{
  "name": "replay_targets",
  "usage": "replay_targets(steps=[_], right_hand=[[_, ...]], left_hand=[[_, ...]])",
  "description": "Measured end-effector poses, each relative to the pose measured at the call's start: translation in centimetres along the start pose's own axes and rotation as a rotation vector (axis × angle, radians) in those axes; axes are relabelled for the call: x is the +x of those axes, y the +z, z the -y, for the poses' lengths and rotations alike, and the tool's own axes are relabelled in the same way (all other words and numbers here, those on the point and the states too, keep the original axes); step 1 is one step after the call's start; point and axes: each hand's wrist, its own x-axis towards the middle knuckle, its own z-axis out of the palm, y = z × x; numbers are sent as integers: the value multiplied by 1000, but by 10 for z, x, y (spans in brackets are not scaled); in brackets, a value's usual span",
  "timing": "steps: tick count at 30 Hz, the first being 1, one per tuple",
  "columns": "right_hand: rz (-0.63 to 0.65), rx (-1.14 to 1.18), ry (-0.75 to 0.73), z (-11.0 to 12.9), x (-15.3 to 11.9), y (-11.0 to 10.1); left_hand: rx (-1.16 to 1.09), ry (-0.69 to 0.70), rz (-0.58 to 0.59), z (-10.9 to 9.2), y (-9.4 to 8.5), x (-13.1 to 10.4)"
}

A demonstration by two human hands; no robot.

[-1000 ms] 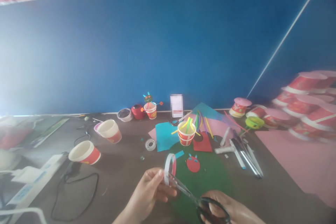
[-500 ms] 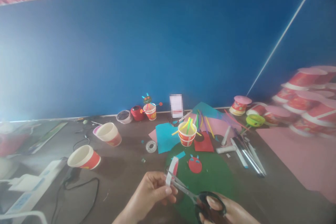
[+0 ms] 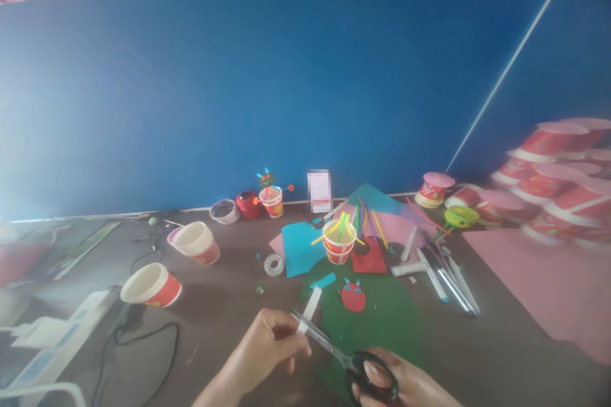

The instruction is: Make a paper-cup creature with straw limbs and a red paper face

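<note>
Between the fingertips of my left hand (image 3: 279, 343) is a narrow white strip (image 3: 312, 305), pointing up and away. My right hand (image 3: 382, 378) has its fingers through the black handles of a pair of scissors (image 3: 331, 346). The scissors' blades cross the strip close to my left fingertips. Below them lies a dark green sheet (image 3: 391, 324). On it rests a red paper face (image 3: 353, 297) with blue eyes and small blue horns, beside a blue paper scrap (image 3: 323, 281).
A paper cup holding yellow and green strips (image 3: 338, 238) stands beyond my hands. Two tilted cups (image 3: 151, 286) and a power strip (image 3: 62, 343) lie left. Tape (image 3: 273, 264) is near the blue sheet (image 3: 300, 248). Pens (image 3: 451, 283) and stacked red cups (image 3: 558, 184) occupy the right.
The white strip has turned from a curved piece showing a pink side to a straight, narrow one. Both hands and the scissors have shifted slightly left.
</note>
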Motion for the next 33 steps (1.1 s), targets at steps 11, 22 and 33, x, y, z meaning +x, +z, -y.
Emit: replay_targets(steps=[11,22,33], right_hand=[[-26,-201,52,6,4,15],[-212,-154,-187,10,-30,-24],[-453,-61,-424,12,-51,-44]], left_hand=[[464,26,-211,8,-24,-11],[986,238,-711,45,-77,-9],[1089,152,-288,0,77,87]])
